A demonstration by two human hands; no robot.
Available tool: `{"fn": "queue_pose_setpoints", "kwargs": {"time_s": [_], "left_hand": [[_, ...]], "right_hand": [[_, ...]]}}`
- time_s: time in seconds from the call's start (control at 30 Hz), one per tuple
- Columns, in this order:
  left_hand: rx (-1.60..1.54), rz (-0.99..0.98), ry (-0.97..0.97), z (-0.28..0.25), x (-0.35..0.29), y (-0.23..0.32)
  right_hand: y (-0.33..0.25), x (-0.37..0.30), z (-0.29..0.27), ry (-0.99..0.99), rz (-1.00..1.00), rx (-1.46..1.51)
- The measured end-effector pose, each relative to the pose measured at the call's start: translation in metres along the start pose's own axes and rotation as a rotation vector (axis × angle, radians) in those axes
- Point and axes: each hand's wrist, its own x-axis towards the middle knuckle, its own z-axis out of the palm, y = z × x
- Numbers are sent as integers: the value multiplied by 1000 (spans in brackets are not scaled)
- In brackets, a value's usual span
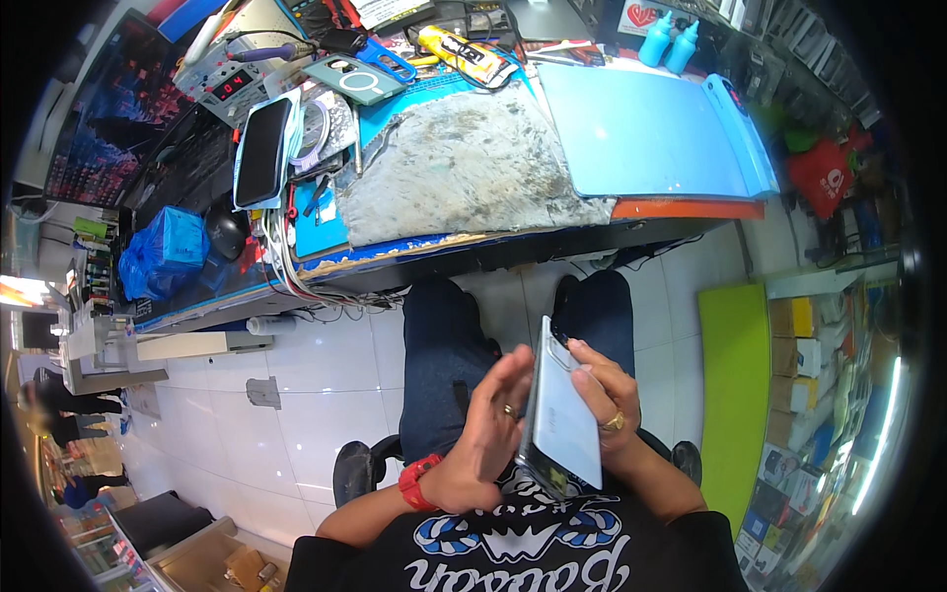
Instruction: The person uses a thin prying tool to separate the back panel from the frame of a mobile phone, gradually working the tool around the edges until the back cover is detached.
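Observation:
Over my lap, a smartphone [564, 419] with a pale blue-white back is tilted on its long edge. My right hand [607, 405] grips it along its right side, fingers near the camera end and thumb against the back. At the phone's lower end a dark strip with a small yellowish patch shows; whether the back cover is lifted there I cannot tell. My left hand [483, 434] is held up beside the phone's left edge with its fingers stretched out. It grips nothing, and contact with the phone's edge is unclear.
Ahead is a workbench with a stained grey mat [464, 168], a light-blue panel [641, 128], a black-screened phone [263, 153], a yellow tube [464, 54] and a blue plastic bag [163, 252]. Cables [281, 257] hang off its front edge. A green panel [733, 385] stands right.

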Motion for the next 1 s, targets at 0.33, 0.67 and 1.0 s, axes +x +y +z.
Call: {"fn": "queue_pose_setpoints", "kwargs": {"time_s": [0.33,0.67,1.0], "left_hand": [[-464,-302,-104,-8,30,26],[-326,-368,-27,2,35,34],[-316,-377,1,1,36,31]], "right_hand": [[11,-19,2,14,-55,93],[11,-24,3,-12,-31,121],[11,-28,9,6,-6,104]]}}
